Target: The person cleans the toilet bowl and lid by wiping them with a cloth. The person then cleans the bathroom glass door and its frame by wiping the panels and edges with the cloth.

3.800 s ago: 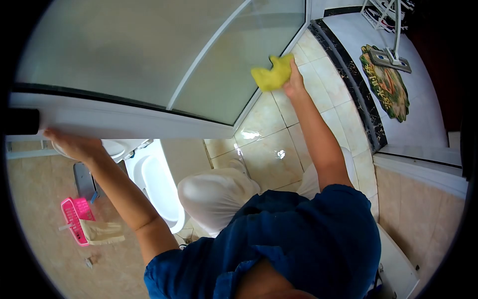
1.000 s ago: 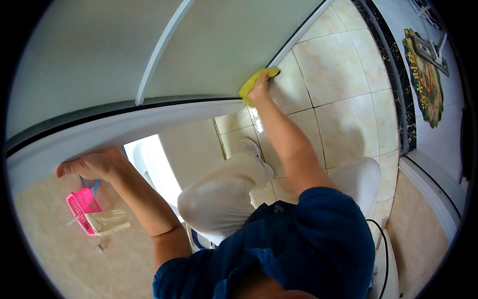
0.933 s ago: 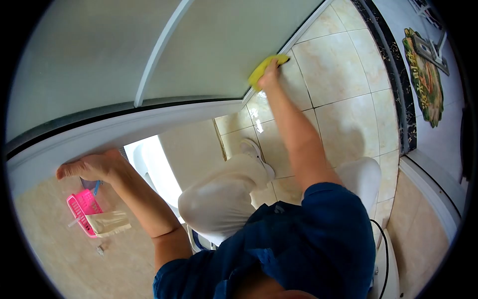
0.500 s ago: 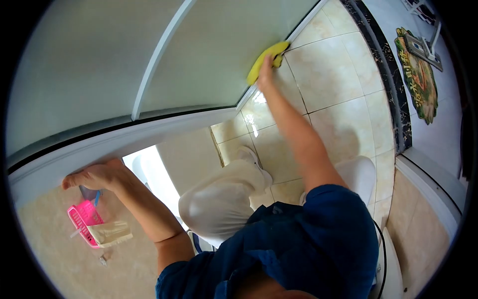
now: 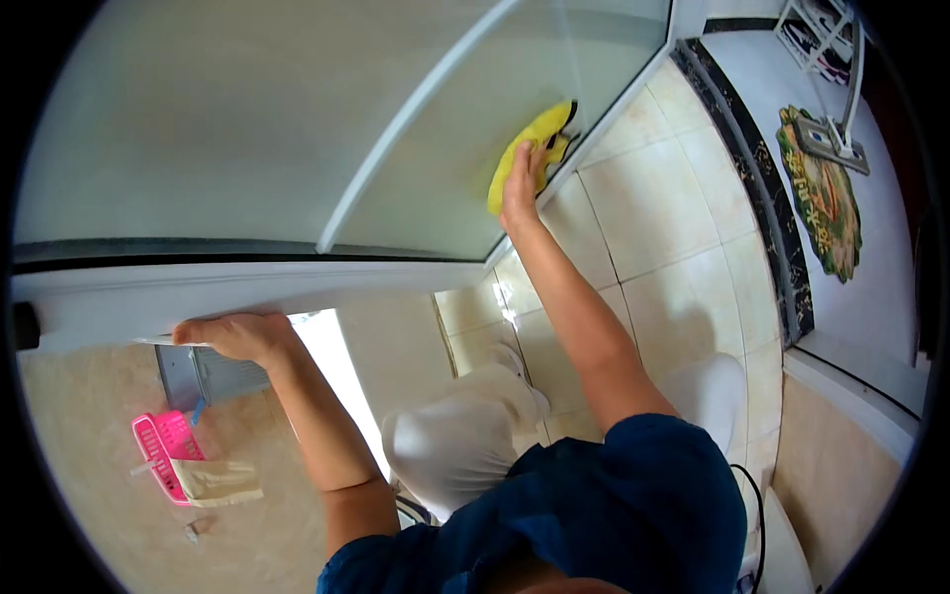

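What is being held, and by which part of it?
The right hand holds a yellow cloth by its middle, against the frosted glass. The left hand touches the door frame; whether it grips is unclear.

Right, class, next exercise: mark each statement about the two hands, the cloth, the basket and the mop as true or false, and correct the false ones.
1. The right hand has a yellow cloth at the frosted glass panel. True.
2. The left hand is holding the pink basket. False: the left hand is at the white door frame, apart from the basket.
3. The flat mop's head overlaps the patterned mat in this view. True.
4. The pink basket is on the patterned mat. False: the basket is seen against the beige wall, on the person's left.
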A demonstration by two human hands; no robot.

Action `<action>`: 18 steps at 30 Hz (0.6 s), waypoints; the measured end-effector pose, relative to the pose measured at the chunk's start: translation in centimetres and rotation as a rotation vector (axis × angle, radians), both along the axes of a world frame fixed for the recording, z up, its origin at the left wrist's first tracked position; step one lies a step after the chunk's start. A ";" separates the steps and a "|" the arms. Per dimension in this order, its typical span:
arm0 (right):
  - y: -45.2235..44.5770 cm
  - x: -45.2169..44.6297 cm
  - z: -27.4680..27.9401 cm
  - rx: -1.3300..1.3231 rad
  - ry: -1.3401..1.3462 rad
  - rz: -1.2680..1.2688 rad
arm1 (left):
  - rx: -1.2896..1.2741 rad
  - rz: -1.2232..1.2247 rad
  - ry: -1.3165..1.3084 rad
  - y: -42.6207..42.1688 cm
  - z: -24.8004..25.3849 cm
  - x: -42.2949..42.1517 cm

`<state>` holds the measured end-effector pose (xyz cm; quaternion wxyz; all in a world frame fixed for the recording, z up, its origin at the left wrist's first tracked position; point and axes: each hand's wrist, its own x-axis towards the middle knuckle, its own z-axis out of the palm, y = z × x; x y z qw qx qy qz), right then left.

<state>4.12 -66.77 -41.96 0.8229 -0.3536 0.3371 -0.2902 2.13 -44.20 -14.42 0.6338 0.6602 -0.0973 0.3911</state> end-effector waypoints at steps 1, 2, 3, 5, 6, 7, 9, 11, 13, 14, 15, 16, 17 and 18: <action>-0.4 0.5 2.5 -0.202 0.021 -0.008 | -0.053 -0.008 0.006 -0.5 0.2 0.0; -0.3 1.0 5.2 -0.404 0.043 -0.020 | 0.016 -0.005 -0.014 -0.3 0.0 0.4; 0.1 1.3 7.9 -0.607 0.065 -0.034 | -0.020 -0.006 0.011 0.1 -0.2 0.7; 1.8 1.1 13.2 -1.078 -0.078 -0.189 | -0.090 -0.008 0.054 0.8 -0.5 1.4; 2.6 0.3 16.1 -1.195 -0.122 -0.162 | 0.012 0.079 0.031 1.5 -0.8 1.7; 3.5 -0.4 18.4 -1.310 -0.169 -0.137 | 0.036 0.092 0.018 1.3 -0.5 1.6; 4.8 -0.6 20.3 -1.508 -0.314 -0.107 | 0.085 0.122 -0.011 0.1 -0.1 1.2; 3.1 0.6 21.0 -1.799 -0.370 -0.138 | 0.124 0.185 0.052 0.7 -0.4 1.4; 0.7 1.7 21.3 -1.746 -0.369 -0.140 | 0.141 0.374 0.094 1.3 -1.4 2.5; -0.4 2.3 21.4 -1.719 -0.373 -0.132 | 0.110 0.328 0.060 1.0 -1.4 2.8; -1.5 2.9 21.6 -1.661 -0.317 -0.219 | 0.081 0.287 0.030 1.0 -1.3 2.9; -2.9 4.0 21.7 -1.591 -0.339 -0.330 | 0.102 0.241 0.040 1.6 -1.7 3.4; -4.2 4.9 21.3 -1.518 -0.281 -0.374 | 0.085 0.191 0.057 1.7 -1.5 3.5; -5.3 6.4 20.1 -1.445 -0.183 -0.435 | 0.068 0.143 0.075 1.8 -1.3 3.6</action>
